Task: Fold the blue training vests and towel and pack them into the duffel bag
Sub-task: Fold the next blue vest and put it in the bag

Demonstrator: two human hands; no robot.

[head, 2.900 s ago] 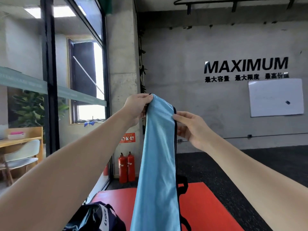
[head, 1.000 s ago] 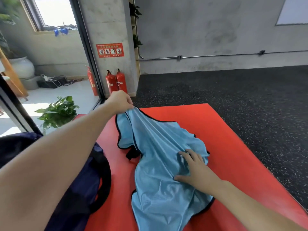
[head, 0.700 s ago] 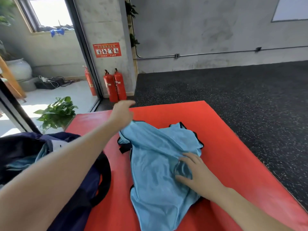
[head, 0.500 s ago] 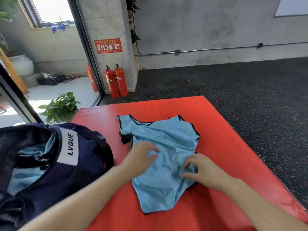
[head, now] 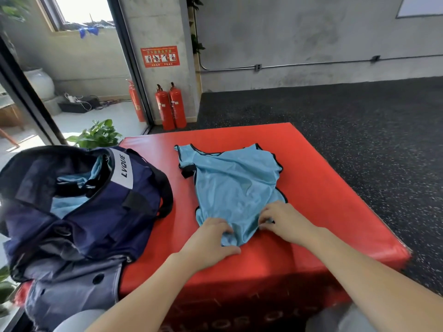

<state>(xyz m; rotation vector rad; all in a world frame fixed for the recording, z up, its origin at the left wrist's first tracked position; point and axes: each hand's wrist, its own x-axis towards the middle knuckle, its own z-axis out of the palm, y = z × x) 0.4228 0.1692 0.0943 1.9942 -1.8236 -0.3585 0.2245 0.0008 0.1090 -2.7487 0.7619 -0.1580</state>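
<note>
At the far left I note the navy duffel bag [head: 79, 212], lying open on the left part of the red mat [head: 323, 188]. Light blue fabric [head: 69, 188] shows inside its opening, and a white label reading LVQUE sits on its upper panel. One black strap loops off the bag's right side onto the mat. Behind the bag I see a green potted plant [head: 98, 135] on the floor beyond the glass, and two red fire extinguishers [head: 170, 106] standing against the concrete pillar.

Moving right, the blue training vest [head: 235, 183] lies spread on the mat, just beside the bag but not touching it, its black-trimmed shoulder straps pointing away from me. The cloth is wrinkled, not flat.

My left hand [head: 211, 243] rests on the vest's near left corner, fingers bent and bunching the fabric under them. I read this as a grip on the hem. My right hand [head: 285, 221] is at the near right edge, fingers curled down on the cloth and pinching it at the black trim. The two hands are near each other, with a narrow strip of vest between them.

At the far right is dark speckled flooring [head: 359, 116].
</note>
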